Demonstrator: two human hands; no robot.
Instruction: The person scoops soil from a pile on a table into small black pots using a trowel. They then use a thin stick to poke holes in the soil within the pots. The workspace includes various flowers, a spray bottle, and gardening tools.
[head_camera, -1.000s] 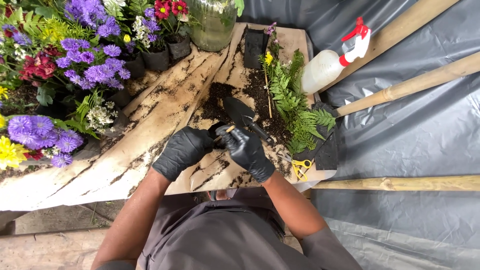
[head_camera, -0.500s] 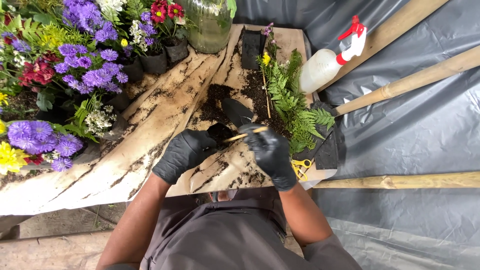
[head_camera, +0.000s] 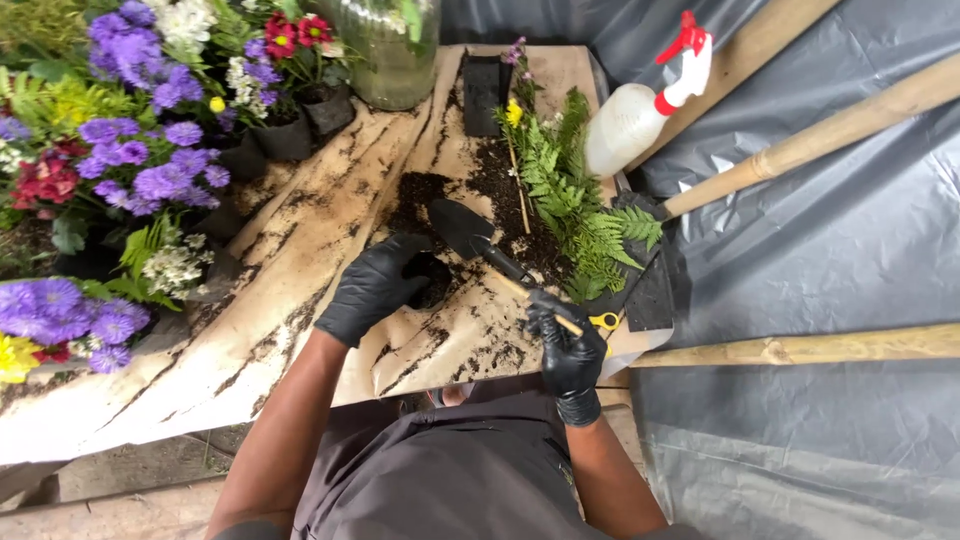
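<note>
Your right hand (head_camera: 566, 352) is closed around the wooden handle of one black trowel (head_camera: 487, 248). Its long axis runs diagonally, blade pointing up and left toward the loose soil (head_camera: 425, 190) on the paper-covered bench (head_camera: 290, 260). Your left hand (head_camera: 372, 287) rests curled, palm down, on the paper beside a dark clump, gripping nothing you can see. One white spray bottle (head_camera: 640, 112) with a red trigger lies at upper right, beside the ferns (head_camera: 575, 195). Two wooden poles (head_camera: 830, 125) cross the grey sheeting.
</note>
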